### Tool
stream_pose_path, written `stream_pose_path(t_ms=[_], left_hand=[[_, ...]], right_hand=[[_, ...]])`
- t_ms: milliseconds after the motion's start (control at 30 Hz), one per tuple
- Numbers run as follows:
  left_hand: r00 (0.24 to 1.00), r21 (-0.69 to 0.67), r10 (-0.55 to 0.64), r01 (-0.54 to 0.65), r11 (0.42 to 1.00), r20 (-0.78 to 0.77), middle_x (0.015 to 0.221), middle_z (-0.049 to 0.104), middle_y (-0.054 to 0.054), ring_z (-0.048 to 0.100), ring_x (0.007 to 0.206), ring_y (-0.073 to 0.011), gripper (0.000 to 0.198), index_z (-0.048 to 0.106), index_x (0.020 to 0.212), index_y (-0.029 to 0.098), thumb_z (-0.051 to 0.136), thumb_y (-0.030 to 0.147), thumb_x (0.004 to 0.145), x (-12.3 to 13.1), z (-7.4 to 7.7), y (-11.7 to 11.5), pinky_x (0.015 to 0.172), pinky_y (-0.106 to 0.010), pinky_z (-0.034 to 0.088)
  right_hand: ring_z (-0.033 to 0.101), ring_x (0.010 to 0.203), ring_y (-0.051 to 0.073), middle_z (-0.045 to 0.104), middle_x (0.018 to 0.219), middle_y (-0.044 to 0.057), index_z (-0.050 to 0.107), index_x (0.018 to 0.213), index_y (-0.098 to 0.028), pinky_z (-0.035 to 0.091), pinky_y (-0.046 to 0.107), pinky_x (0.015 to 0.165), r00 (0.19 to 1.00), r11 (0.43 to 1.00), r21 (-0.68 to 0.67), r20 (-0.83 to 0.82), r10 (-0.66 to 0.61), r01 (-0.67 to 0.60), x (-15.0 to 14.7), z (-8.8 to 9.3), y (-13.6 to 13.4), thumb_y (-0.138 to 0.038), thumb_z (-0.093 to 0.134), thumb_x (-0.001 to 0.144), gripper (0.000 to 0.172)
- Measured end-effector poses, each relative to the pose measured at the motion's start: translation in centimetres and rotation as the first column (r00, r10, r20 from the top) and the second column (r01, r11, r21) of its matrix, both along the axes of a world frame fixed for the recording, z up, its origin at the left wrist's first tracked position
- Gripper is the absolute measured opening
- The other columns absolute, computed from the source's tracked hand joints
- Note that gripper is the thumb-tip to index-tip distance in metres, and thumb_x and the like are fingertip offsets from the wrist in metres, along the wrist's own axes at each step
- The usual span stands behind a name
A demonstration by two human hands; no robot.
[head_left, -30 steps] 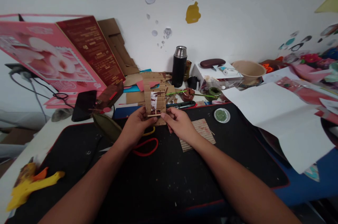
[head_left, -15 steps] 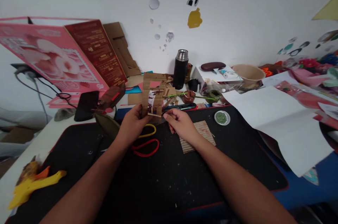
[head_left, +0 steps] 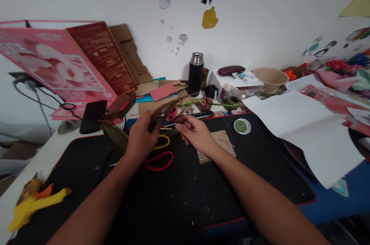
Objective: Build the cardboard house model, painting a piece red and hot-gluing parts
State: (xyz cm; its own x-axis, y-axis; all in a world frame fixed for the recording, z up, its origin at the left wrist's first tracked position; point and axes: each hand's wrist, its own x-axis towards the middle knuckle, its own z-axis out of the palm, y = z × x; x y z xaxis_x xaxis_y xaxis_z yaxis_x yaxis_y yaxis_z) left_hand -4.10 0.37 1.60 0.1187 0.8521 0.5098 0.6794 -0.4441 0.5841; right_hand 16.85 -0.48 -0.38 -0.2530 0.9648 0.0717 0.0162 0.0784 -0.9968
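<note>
My left hand (head_left: 142, 136) grips a brown-painted piece of corrugated cardboard (head_left: 165, 108), now tilted so that it shows almost edge-on. To its right, my right hand (head_left: 197, 132) is closed in a pinch; what it holds, if anything, is too small to make out. Thin wooden sticks (head_left: 167, 126) lie between the two hands. Just below my left hand rest scissors with red and yellow handles (head_left: 159, 164), their blades partly hidden under it. Another corrugated cardboard square (head_left: 221, 141) lies flat on the black mat (head_left: 185, 195), partly behind my right wrist.
Behind the hands stand open brown (head_left: 206, 103) and green paint jars (head_left: 232, 102) with brushes across them, and a black thermos (head_left: 196, 74). A green paint lid (head_left: 242, 126) sits right. A yellow glue gun (head_left: 36, 202) lies left, near a pink box (head_left: 63, 64).
My left hand has turned the cardboard from facing me to nearly edge-on, uncovering pink paper and sticks behind it. My right hand has barely moved. The view has shifted slightly.
</note>
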Motion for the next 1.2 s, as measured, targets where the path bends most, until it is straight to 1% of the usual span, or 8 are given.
stream_pose_path(t_ms=[233,467,567,667,767,900,1067,1200], left_hand=[[0.939,0.217,-0.091,0.17,0.961,-0.332,0.142,0.071,-0.01,0.065,0.126,-0.0299,0.05,0.065,0.144,0.028,0.054,0.011,0.098,0.2,-0.2,-0.6,0.112,-0.047,0.05],[0.87,0.18,-0.215,0.321,0.93,-0.443,0.156,0.06,-0.014,0.056,0.14,-0.0363,0.06,0.054,0.156,0.026,0.063,0.019,0.096,0.9,-0.3,-1.2,0.12,-0.055,0.041],[0.899,0.166,-0.269,0.341,0.925,-0.346,0.158,0.058,-0.014,0.052,0.143,-0.0384,0.059,0.057,0.152,0.027,0.07,0.038,0.095,0.8,-0.1,-1.2,0.121,-0.057,0.037],[0.985,0.168,-0.149,0.161,0.972,-0.084,0.149,0.065,-0.013,0.056,0.139,-0.0349,0.049,0.064,0.144,0.026,0.063,0.045,0.099,0.3,0.7,-1.0,0.119,-0.052,0.038],[0.973,-0.102,-0.076,0.1,0.99,0.216,0.126,0.076,-0.01,0.068,0.118,-0.0311,0.045,0.073,0.128,0.024,0.059,0.056,0.101,0.0,1.3,-0.7,0.104,-0.044,0.05],[0.873,-0.449,-0.123,0.358,0.819,0.471,0.093,0.079,-0.006,0.071,0.088,-0.0274,0.052,0.08,0.098,0.022,0.071,0.072,0.086,-0.1,1.5,-0.4,0.08,-0.036,0.057],[0.809,-0.592,-0.218,0.557,0.583,0.546,0.078,0.073,-0.003,0.065,0.07,-0.0214,0.04,0.082,0.097,0.023,0.08,0.061,0.084,-0.2,1.8,-0.8,0.067,-0.033,0.054],[0.814,-0.631,-0.273,0.572,0.524,0.513,0.076,0.071,-0.002,0.056,0.059,-0.016,0.035,0.082,0.099,0.023,0.08,0.055,0.084,0.0,1.9,-1.0,0.057,-0.028,0.045]], right_hand=[[0.053,0.049,0.012,0.059,0.068,-0.003,0.056,0.082,-0.023,0.039,0.025,0.045,0.994,0.993,0.036,-0.002,0.113,-0.113,-0.5,0.6,-0.8,-0.061,0.069,0.094,0.041],[0.053,0.048,0.011,0.061,0.066,-0.001,0.06,0.081,-0.021,0.039,0.024,0.044,0.995,1.0,-0.007,-0.096,-0.028,0.027,-0.5,0.4,-0.7,-0.079,0.063,0.09,0.059],[0.052,0.046,0.011,0.061,0.062,-0.001,0.06,0.077,-0.02,0.037,0.023,0.043,0.991,0.996,-0.04,-0.107,-0.081,0.077,-0.1,1.1,-0.5,-0.081,0.063,0.089,0.062],[0.051,0.044,0.012,0.056,0.053,-0.003,0.063,0.079,-0.02,0.037,0.023,0.043,0.992,0.995,-0.028,-0.078,-0.102,0.1,0.4,1.5,-0.3,-0.08,0.063,0.09,0.061],[0.049,0.043,0.012,0.054,0.054,-0.005,0.067,0.089,-0.02,0.038,0.024,0.043,0.992,0.995,-0.008,-0.076,-0.102,0.101,0.7,1.7,-0.3,-0.077,0.065,0.09,0.057],[0.048,0.044,0.012,0.054,0.056,-0.005,0.066,0.088,-0.022,0.038,0.025,0.044,0.991,0.995,0.007,-0.089,-0.098,0.099,0.7,1.9,-0.2,-0.076,0.066,0.089,0.055],[0.049,0.045,0.012,0.055,0.056,-0.004,0.062,0.081,-0.022,0.039,0.026,0.045,0.989,0.993,0.002,-0.094,-0.117,0.117,0.9,1.9,-0.1,-0.076,0.066,0.089,0.055],[0.048,0.045,0.012,0.054,0.056,-0.004,0.063,0.083,-0.022,0.038,0.026,0.044,0.988,0.993,-0.025,-0.099,-0.116,0.114,0.9,1.8,-0.1,-0.075,0.066,0.09,0.053]])
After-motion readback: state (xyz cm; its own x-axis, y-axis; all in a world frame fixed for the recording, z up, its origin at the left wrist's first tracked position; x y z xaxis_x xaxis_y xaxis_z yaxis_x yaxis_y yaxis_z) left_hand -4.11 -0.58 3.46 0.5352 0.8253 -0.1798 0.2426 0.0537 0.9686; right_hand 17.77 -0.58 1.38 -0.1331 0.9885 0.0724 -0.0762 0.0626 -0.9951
